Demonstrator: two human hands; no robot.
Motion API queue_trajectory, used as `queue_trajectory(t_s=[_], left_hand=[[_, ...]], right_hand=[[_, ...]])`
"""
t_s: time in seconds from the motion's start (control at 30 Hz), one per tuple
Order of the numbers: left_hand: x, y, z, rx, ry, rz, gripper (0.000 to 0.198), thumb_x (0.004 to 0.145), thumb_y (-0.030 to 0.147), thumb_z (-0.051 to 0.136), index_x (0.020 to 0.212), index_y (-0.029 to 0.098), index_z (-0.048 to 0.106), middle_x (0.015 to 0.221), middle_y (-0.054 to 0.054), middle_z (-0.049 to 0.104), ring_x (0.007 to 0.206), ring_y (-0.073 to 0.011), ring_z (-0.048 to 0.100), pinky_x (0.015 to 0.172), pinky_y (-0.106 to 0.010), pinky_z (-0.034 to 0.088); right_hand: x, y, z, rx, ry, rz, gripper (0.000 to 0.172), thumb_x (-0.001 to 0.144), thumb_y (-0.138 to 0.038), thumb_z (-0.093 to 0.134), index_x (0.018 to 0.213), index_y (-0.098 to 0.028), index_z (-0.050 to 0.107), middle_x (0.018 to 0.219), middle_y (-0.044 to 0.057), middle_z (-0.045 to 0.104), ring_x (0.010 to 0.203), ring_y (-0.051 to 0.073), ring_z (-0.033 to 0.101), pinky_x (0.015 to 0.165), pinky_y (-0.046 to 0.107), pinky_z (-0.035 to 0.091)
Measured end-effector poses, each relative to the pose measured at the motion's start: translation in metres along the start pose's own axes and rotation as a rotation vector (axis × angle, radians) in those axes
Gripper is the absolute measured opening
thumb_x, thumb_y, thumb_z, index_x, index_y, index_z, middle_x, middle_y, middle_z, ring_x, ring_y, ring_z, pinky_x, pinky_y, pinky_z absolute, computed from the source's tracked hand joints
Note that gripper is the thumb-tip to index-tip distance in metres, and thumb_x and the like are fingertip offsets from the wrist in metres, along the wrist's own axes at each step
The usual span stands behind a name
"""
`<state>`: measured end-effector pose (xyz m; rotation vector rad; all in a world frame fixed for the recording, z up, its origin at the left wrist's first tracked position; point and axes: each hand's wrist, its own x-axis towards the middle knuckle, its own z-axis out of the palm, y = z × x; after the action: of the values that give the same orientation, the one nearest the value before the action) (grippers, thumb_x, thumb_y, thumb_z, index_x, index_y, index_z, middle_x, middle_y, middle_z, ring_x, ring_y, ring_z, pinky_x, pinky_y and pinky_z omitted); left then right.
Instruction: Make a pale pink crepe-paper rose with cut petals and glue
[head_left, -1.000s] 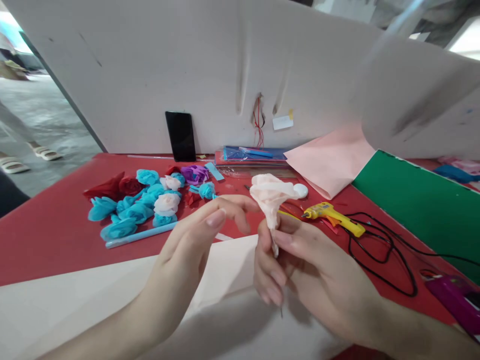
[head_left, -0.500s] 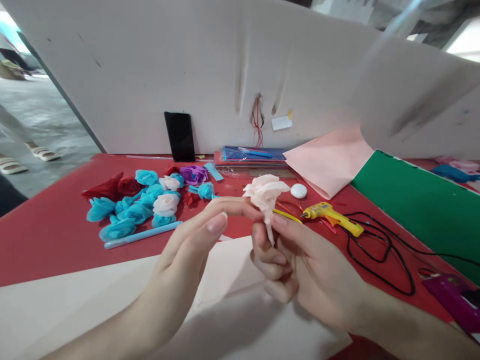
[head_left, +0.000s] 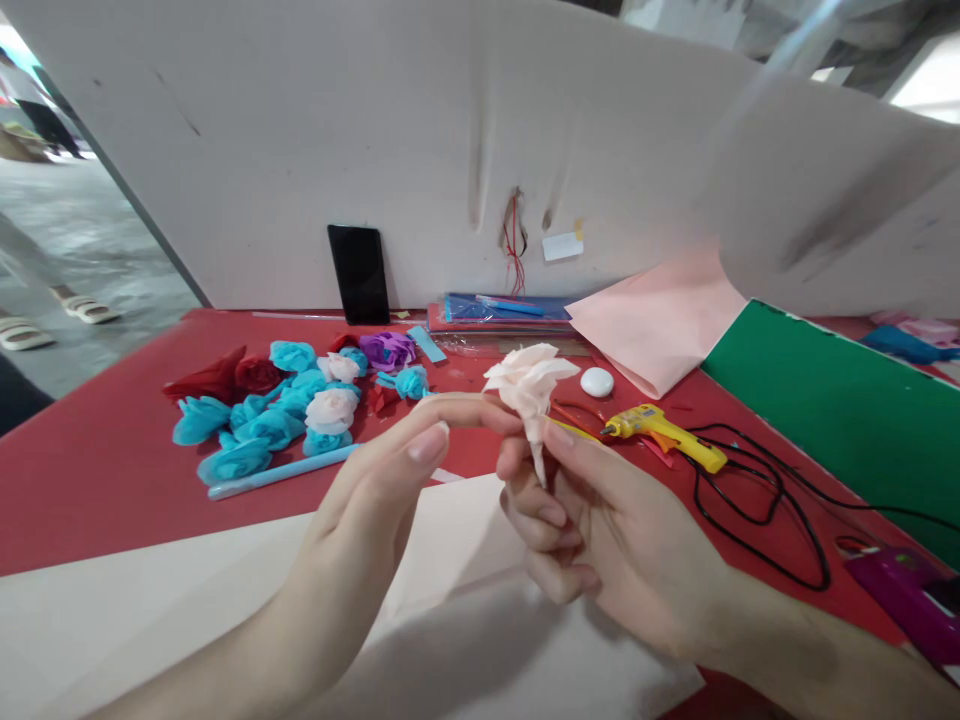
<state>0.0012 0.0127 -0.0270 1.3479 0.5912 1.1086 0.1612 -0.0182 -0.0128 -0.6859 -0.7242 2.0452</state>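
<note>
A pale pink paper flower (head_left: 531,376) with layered petals stands upright above the table, its twisted stem pointing down. My right hand (head_left: 600,510) pinches that stem between thumb and fingers, the other fingers curled below. From the left, my left hand (head_left: 382,480) reaches across with its fingers stretched out, the fingertips at the base of the petals; its thumb stays apart from the flower. Beneath both hands lies a large cream paper sheet (head_left: 225,590).
Several blue, white, red and purple paper flowers (head_left: 270,425) lie left beside a light blue stick (head_left: 281,472). A yellow glue gun (head_left: 667,436) with a black cord sits right, near a green board (head_left: 832,430). A phone (head_left: 360,275) leans on the back panel (head_left: 420,130).
The flower has turned slightly in my right hand, and its petals look a little different from this side. Both hands stay nearly in place.
</note>
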Motion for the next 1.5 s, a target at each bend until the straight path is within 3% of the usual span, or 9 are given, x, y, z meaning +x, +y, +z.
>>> queue_trajectory(t_s=[0.17, 0.4, 0.63, 0.83, 0.97, 1.1, 1.2, 1.33, 1.5], left_hand=[[0.001, -0.004, -0.004, 0.009, -0.005, 0.004, 0.029, 0.087, 0.041, 0.044, 0.095, 0.026, 0.068, 0.109, -0.001, 0.063, 0.117, -0.0256, 0.043, 0.102, -0.035, 0.029], [0.001, -0.007, -0.004, -0.022, -0.070, 0.031, 0.028, 0.088, 0.037, 0.043, 0.097, 0.026, 0.067, 0.107, -0.002, 0.063, 0.111, -0.0254, 0.048, 0.097, -0.035, 0.035], [0.004, 0.007, 0.004, -0.151, -0.002, -0.007, 0.035, 0.087, 0.024, 0.035, 0.085, 0.024, 0.070, 0.087, -0.002, 0.063, 0.086, -0.0217, 0.058, 0.089, -0.038, 0.043], [0.008, 0.007, 0.001, -0.101, 0.089, 0.011, 0.040, 0.086, 0.018, 0.033, 0.084, 0.029, 0.072, 0.104, 0.002, 0.066, 0.119, -0.0203, 0.047, 0.107, -0.037, 0.030], [0.009, 0.007, 0.000, -0.020, 0.085, 0.005, 0.037, 0.084, 0.020, 0.037, 0.080, 0.030, 0.073, 0.105, 0.000, 0.066, 0.115, -0.0234, 0.051, 0.103, -0.041, 0.037], [0.006, 0.001, -0.006, 0.091, 0.065, 0.036, 0.037, 0.089, 0.026, 0.035, 0.089, 0.031, 0.072, 0.117, -0.002, 0.059, 0.117, -0.0265, 0.048, 0.097, -0.044, 0.039], [0.002, -0.003, -0.011, 0.200, -0.015, 0.196, 0.029, 0.087, 0.028, 0.043, 0.099, 0.036, 0.068, 0.120, 0.000, 0.058, 0.118, -0.0268, 0.045, 0.103, -0.044, 0.031], [0.000, -0.002, -0.015, 0.644, -0.196, 0.653, 0.049, 0.076, 0.018, 0.054, 0.122, 0.035, 0.053, 0.122, -0.003, 0.059, 0.114, -0.0296, 0.045, 0.105, -0.047, 0.024], [-0.003, -0.008, -0.020, 0.783, -0.222, 0.766, 0.047, 0.072, 0.024, 0.057, 0.118, 0.032, 0.055, 0.116, -0.005, 0.062, 0.113, -0.0338, 0.046, 0.107, -0.051, 0.020]], right_hand=[[0.003, 0.002, -0.001, -0.024, 0.046, -0.049, 0.028, 0.089, -0.037, 0.050, 0.074, -0.015, 0.060, 0.057, -0.005, 0.029, 0.048, 0.005, 0.020, 0.040, 0.013, 0.018], [0.006, 0.000, 0.001, -0.072, 0.006, -0.075, 0.027, 0.089, -0.035, 0.048, 0.075, -0.015, 0.060, 0.056, -0.005, 0.031, 0.047, 0.006, 0.020, 0.041, 0.015, 0.018], [0.011, 0.003, -0.003, -0.107, -0.053, -0.141, 0.028, 0.089, -0.028, 0.037, 0.078, -0.014, 0.058, 0.062, 0.000, 0.047, 0.052, 0.009, 0.041, 0.054, 0.023, 0.034], [0.013, 0.004, -0.008, -0.244, 0.030, -0.222, 0.017, 0.089, -0.023, 0.046, 0.084, -0.014, 0.060, 0.062, -0.001, 0.052, 0.053, 0.008, 0.045, 0.054, 0.022, 0.034], [0.016, 0.001, -0.010, -0.373, 0.076, -0.303, 0.011, 0.086, -0.021, 0.051, 0.082, -0.016, 0.060, 0.061, -0.003, 0.055, 0.055, 0.007, 0.047, 0.057, 0.021, 0.038], [0.023, -0.003, -0.017, -0.677, 0.037, -0.384, 0.010, 0.086, -0.019, 0.050, 0.084, -0.017, 0.059, 0.074, 0.000, 0.065, 0.070, 0.010, 0.060, 0.072, 0.026, 0.047], [0.029, -0.006, -0.028, -1.075, 0.084, -0.527, 0.018, 0.089, -0.020, 0.045, 0.085, -0.019, 0.063, 0.083, 0.001, 0.068, 0.082, 0.014, 0.064, 0.078, 0.028, 0.049], [0.034, -0.015, -0.043, -1.344, 0.214, -0.640, 0.019, 0.084, -0.012, 0.050, 0.086, -0.021, 0.067, 0.097, 0.003, 0.070, 0.096, 0.019, 0.061, 0.086, 0.034, 0.046], [0.038, -0.035, -0.060, -1.570, 0.423, -0.707, 0.024, 0.084, -0.012, 0.048, 0.091, -0.018, 0.070, 0.103, 0.008, 0.069, 0.108, 0.022, 0.056, 0.096, 0.039, 0.040]])
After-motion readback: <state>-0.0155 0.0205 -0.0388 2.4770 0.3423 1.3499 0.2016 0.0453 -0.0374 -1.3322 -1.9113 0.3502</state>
